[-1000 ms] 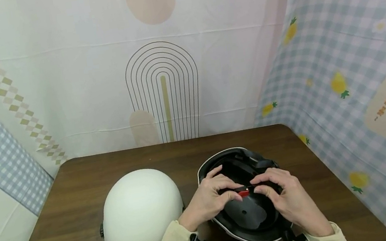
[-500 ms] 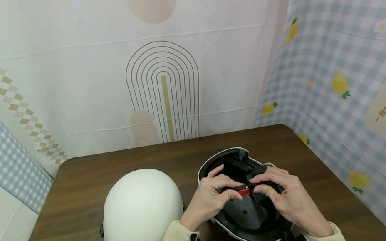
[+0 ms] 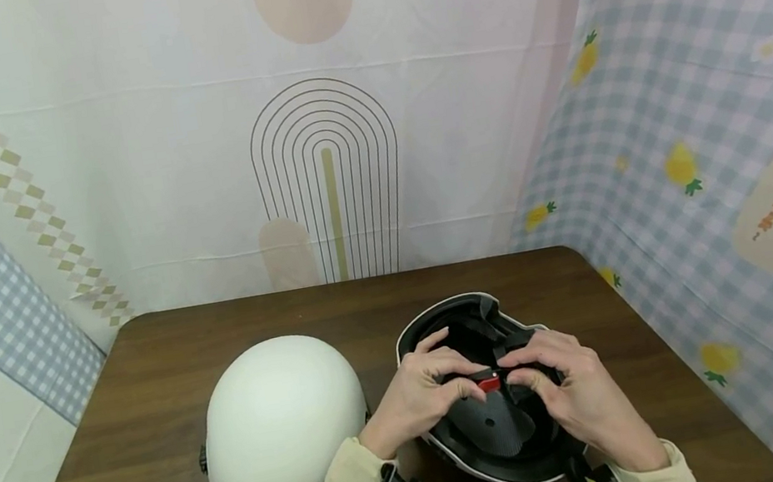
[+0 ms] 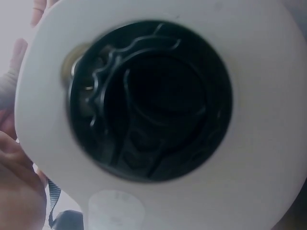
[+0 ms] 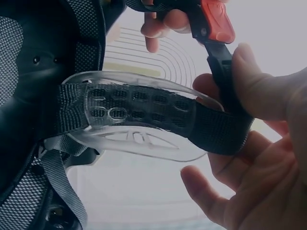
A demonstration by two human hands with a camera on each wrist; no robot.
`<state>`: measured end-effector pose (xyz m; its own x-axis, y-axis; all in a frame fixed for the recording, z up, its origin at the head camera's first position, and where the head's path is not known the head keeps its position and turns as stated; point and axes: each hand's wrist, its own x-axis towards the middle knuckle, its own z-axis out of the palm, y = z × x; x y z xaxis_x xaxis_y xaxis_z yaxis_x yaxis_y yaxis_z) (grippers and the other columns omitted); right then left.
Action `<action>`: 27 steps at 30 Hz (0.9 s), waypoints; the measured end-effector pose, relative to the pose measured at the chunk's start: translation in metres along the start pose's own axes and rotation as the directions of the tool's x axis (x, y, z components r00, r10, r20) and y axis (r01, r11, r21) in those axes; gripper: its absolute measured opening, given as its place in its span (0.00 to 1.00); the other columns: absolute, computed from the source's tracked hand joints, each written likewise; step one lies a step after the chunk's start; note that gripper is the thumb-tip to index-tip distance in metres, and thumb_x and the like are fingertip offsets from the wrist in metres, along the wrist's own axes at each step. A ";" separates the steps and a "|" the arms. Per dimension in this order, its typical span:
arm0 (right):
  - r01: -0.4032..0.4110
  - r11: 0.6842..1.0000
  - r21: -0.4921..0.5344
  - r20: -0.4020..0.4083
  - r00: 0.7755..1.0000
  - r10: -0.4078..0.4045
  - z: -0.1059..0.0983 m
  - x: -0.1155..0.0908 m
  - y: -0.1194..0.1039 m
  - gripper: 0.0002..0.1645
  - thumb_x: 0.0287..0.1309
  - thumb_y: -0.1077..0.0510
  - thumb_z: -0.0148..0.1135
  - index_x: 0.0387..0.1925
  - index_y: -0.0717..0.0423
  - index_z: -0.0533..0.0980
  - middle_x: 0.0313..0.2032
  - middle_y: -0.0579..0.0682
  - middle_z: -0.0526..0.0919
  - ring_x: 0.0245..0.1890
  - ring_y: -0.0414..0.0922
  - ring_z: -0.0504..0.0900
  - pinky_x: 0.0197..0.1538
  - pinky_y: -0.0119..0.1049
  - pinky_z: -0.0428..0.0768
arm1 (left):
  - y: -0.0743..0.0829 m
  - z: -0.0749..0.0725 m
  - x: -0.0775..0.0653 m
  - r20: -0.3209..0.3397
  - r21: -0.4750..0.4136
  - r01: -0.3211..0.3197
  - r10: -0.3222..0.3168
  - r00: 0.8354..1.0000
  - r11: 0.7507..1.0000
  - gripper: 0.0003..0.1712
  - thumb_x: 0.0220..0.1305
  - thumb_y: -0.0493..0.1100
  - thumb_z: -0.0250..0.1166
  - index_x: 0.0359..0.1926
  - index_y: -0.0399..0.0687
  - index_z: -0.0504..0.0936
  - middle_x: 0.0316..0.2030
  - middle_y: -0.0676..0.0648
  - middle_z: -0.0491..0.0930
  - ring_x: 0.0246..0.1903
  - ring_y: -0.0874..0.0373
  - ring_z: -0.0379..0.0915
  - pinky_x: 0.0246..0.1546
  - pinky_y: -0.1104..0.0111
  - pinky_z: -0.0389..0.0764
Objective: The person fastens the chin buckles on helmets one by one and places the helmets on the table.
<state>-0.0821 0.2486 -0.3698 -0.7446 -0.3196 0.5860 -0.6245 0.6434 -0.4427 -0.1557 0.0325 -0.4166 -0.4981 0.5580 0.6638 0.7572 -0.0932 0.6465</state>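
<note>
On the right of the table a helmet point(image 3: 500, 455) lies upturned, its black inside facing up. Above its opening, the thumb and fingers of my left hand point(image 3: 419, 396) pinch a black buckle with a red tab point(image 3: 489, 385). From the other side my right hand point(image 3: 572, 384) pinches the black strap end point(image 5: 225, 72) that meets this buckle. A clear chin cup point(image 5: 144, 91) sits along the black webbing strap point(image 5: 218, 132) in the right wrist view. Whether the buckle is fully locked is hard to tell.
A second white helmet point(image 3: 285, 438) stands dome up, left of my left forearm. The left wrist view is filled by a white shell with a round black knob point(image 4: 158, 100). Patterned cloth point(image 3: 194, 179) hangs behind the brown table point(image 3: 351, 305).
Black parts over the upturned helmet's upper right rim have shifted, and its white edge shows there now. The red tab has moved up very slightly. Both hands stay almost in place.
</note>
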 end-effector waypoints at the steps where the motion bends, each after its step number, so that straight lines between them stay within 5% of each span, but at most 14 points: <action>1: 0.019 1.000 0.000 0.001 1.000 -0.019 0.000 0.001 0.000 0.25 0.43 0.70 0.74 0.42 0.43 0.83 0.31 0.34 0.77 0.33 0.35 0.75 0.50 0.34 0.69 | 0.000 0.000 0.000 0.007 0.001 -0.002 0.002 1.000 1.000 0.05 0.58 0.39 0.70 0.36 0.46 0.89 0.31 0.56 0.85 0.39 0.72 0.79 0.68 0.58 0.56; 9: 0.107 0.993 0.041 -0.029 0.994 -0.106 0.004 0.007 -0.002 0.27 0.39 0.73 0.74 0.42 0.47 0.84 0.32 0.36 0.78 0.33 0.35 0.75 0.45 0.30 0.69 | 0.005 0.000 0.003 0.002 -0.058 -0.032 0.032 0.999 0.998 0.05 0.56 0.36 0.71 0.36 0.43 0.89 0.31 0.51 0.86 0.38 0.67 0.81 0.67 0.55 0.57; 20: -0.046 0.994 0.098 -0.003 0.999 0.046 0.007 0.002 0.000 0.24 0.48 0.70 0.70 0.47 0.47 0.84 0.38 0.39 0.83 0.40 0.39 0.78 0.43 0.29 0.73 | 0.002 0.003 0.000 -0.021 -0.046 -0.007 0.006 1.000 0.999 0.06 0.56 0.37 0.71 0.36 0.43 0.89 0.30 0.52 0.85 0.38 0.69 0.80 0.68 0.58 0.57; 27: -0.138 0.990 -0.024 0.009 0.990 0.139 0.010 -0.005 -0.006 0.23 0.57 0.59 0.69 0.54 0.39 0.80 0.48 0.36 0.81 0.50 0.38 0.77 0.55 0.38 0.71 | 0.003 0.003 -0.003 -0.047 0.160 -0.013 0.021 0.999 0.987 0.12 0.51 0.43 0.75 0.39 0.48 0.89 0.31 0.57 0.84 0.39 0.70 0.77 0.67 0.55 0.57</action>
<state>-0.0769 0.2397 -0.3773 -0.8261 -0.2338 0.5127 -0.5097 0.6981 -0.5029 -0.1504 0.0335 -0.4173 -0.5011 0.5169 0.6941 0.8217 0.0325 0.5690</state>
